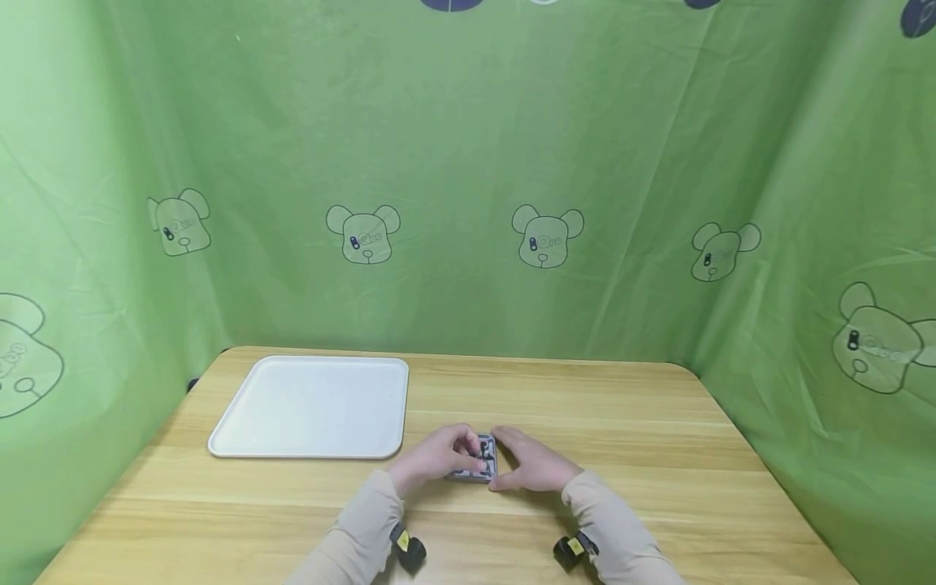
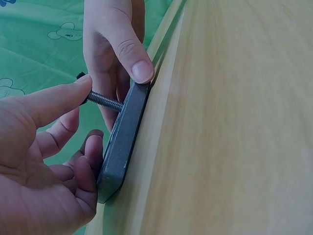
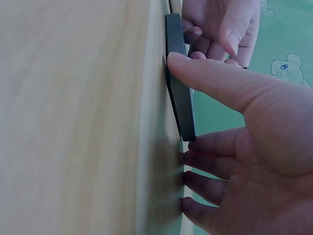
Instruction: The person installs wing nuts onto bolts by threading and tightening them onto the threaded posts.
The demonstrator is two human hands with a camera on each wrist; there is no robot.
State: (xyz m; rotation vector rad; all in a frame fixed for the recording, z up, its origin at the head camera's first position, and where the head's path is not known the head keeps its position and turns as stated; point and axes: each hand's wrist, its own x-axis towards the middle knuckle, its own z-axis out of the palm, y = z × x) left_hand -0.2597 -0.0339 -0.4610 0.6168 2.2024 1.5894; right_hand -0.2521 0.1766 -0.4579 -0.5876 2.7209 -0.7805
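A flat, dark grey block [image 1: 491, 470] with black and light shapes on its upper face lies on the table in the head view. Its smooth dark side [image 2: 124, 137] faces the left wrist camera. From that upper face a threaded bolt [image 2: 106, 101] sticks up, its head pinched by my left hand [image 1: 436, 457], thumb in front; the other fingers curl close by the block's edge. My right hand [image 1: 537, 466] holds the block at its right end, thumb [image 3: 195, 68] on the near side and index finger at the far corner. The bolt's lower end is hidden.
A white rectangular tray [image 1: 314, 406] lies at the back left of the wooden table [image 1: 585, 406]. Green curtains [image 1: 453, 146] with bear-head prints hang behind and at both sides. A small black camera sits on each wrist.
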